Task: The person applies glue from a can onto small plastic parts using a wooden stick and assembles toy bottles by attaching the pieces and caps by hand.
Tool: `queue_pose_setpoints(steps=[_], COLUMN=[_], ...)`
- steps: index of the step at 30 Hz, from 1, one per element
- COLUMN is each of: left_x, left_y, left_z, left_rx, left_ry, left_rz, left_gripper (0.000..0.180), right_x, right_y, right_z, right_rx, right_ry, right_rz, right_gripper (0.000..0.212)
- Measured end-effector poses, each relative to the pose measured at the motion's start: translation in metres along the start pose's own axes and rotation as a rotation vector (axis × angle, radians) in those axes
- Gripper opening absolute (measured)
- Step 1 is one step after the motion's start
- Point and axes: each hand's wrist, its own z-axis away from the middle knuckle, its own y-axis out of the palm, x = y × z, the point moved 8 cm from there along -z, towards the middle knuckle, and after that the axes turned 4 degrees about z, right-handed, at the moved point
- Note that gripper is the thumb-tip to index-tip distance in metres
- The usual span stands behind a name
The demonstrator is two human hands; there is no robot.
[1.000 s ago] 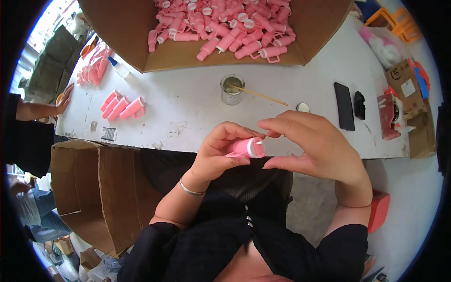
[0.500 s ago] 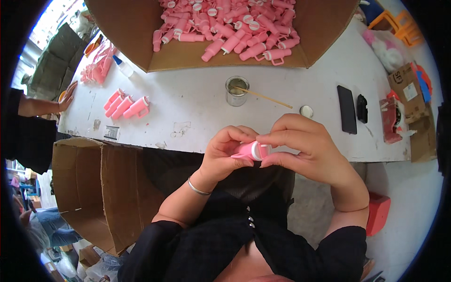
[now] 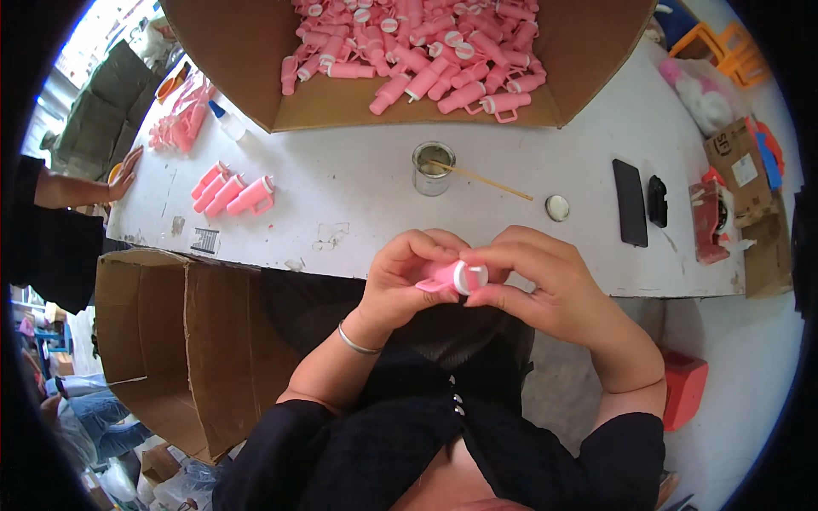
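Note:
A small pink toy tumbler (image 3: 440, 277) with a side handle and a white lid is held between my two hands, above the table's near edge. My left hand (image 3: 396, 277) wraps its fingers and thumb round the pink body. At the lid end, the thumb and forefinger of my right hand (image 3: 550, 277) close on the white rim and the pink piece on top. Its other fingers curl behind the lid, partly hidden. Several finished-looking pink tumblers (image 3: 232, 194) lie in a row on the table at left.
Beyond my hands stands an open tin (image 3: 433, 186) with a wooden stick (image 3: 492, 182) in it, near a round lid (image 3: 557, 208). A cardboard box (image 3: 409, 116) of pink tumblers fills the back. A black phone (image 3: 630, 204) lies right. Another person's hand (image 3: 125, 175) rests at far left.
My right hand's fingers have shifted slightly left and closer round the lid. The tumbler has turned a little, showing more of its lid end. Both hands keep their hold.

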Motion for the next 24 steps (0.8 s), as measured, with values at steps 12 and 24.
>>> queue_pose_setpoints(steps=[12, 24], left_x=[0.012, 0.005], left_y=[0.006, -0.005], left_z=[0.002, 0.002], left_rx=[-0.035, -0.095], left_ry=[-0.192, -0.171], left_rz=[-0.036, -0.077], left_gripper=[0.032, 0.024], right_x=[0.001, 0.000], right_y=[0.014, 0.028], right_z=[0.001, -0.001], right_rx=[-0.131, -0.090], right_ry=[-0.052, -0.088], right_rz=[0.158, 0.120], right_gripper=[0.042, 0.038])
